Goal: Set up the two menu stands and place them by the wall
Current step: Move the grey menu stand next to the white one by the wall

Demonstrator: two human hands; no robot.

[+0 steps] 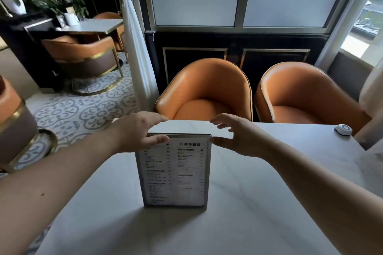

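While one menu stand stands upright mid-bench, both hands flank its top corners: the left hand has its thumb on the frame, the right hand is spread apart, barely touching. No second stand shows; moving both to the wall seems left.

Before you, the pale table carries an upright menu stand at its middle and a small round white call button at the far right corner.

bare forearms, left hand, right hand, no sleeves
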